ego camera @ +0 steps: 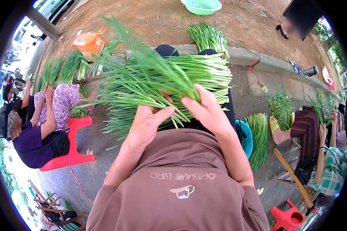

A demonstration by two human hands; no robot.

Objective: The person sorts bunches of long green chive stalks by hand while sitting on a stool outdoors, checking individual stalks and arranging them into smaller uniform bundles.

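Across the lap lies a large pile of garlic chives (pixel 202 69), pale stem ends to the right, leaves to the left. Above the pile, my left hand (pixel 150 118) holds a small bunch of chives (pixel 133 95) between thumb and fingers, the cut ends pointing down right. Close beside it on the right, my right hand (pixel 204 109) grips another bunch of chives (pixel 173 72) near the stem ends; its leaves fan to the upper left and are blurred. The two bunches cross, so where some leaves belong cannot be told.
A curb (pixel 240 56) runs beyond my knees, with a chive bundle (pixel 209 37), an orange plastic bag (pixel 89 43) and a green basin (pixel 202 7) past it. A teal basket (pixel 245 138) and more chives (pixel 257 141) stand right. Seated people flank me; a red stool (pixel 289 216) stands lower right.
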